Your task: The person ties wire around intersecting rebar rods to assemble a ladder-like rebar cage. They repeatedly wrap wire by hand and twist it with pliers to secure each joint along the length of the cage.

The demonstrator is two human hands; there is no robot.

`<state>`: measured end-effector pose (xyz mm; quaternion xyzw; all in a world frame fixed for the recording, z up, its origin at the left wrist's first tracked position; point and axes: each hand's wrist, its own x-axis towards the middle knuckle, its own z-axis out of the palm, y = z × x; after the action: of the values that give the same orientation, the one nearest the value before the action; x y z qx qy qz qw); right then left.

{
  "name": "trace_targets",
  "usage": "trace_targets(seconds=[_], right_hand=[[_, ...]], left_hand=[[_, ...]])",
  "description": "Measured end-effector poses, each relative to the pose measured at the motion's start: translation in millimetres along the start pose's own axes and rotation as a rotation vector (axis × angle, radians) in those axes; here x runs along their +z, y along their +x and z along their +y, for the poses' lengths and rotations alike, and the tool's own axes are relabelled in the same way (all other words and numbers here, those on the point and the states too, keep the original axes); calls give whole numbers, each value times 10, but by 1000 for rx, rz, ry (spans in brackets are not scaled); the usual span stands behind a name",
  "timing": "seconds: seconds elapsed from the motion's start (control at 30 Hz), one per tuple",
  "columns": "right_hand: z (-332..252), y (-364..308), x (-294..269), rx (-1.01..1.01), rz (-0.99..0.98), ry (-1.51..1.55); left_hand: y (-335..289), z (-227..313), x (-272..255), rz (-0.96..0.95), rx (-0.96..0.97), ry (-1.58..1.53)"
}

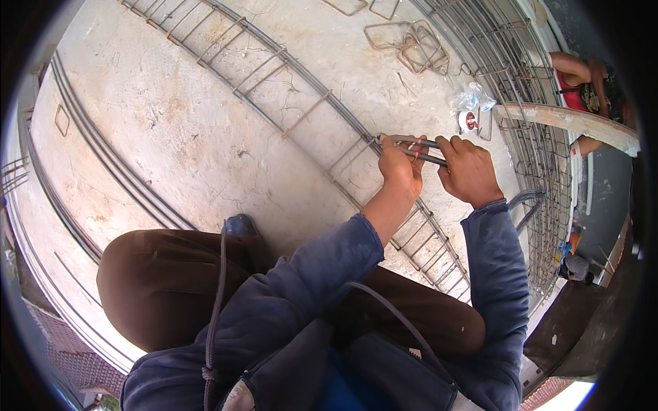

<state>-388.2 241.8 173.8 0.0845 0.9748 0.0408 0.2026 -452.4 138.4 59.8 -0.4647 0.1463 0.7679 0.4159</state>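
A pair of long-handled pincers (433,143) reaches from my right hand to a rebar cage (299,68) lying on the concrete. My right hand (471,168) is closed round the handle ends, which are spread slightly apart. Further forward, my left hand (401,168) is closed about the front part of the pincers, its fingers partly behind the handles. The jaws meet the cage where a crossbar joins the long bars. Whether a tie wire sits in the jaws or in my left fingers is too small to tell.
Stacked rebar cages (507,75) run along the right side. Bent stirrups (423,46) and a clear plastic bag (473,98) lie beyond my hands. Loose long bars (113,154) cross the floor at left. A wooden board (569,122) juts in at right, near another person (581,79).
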Motion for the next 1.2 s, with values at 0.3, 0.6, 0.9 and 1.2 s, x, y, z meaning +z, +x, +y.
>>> trace_targets(seconds=[0.3,0.6,0.9,1.2], right_hand=[[672,493,243,-102,-119,-46],[641,236,215,264,-732,1288],[-259,-570,941,450,-136,1596],[-759,-273,825,537,196,2323]], left_hand=[[-63,-142,-32,-61,101,30],[-162,-57,-218,61,157,314],[-139,-151,-309,-159,366,826],[41,645,51,-453,879,1762]])
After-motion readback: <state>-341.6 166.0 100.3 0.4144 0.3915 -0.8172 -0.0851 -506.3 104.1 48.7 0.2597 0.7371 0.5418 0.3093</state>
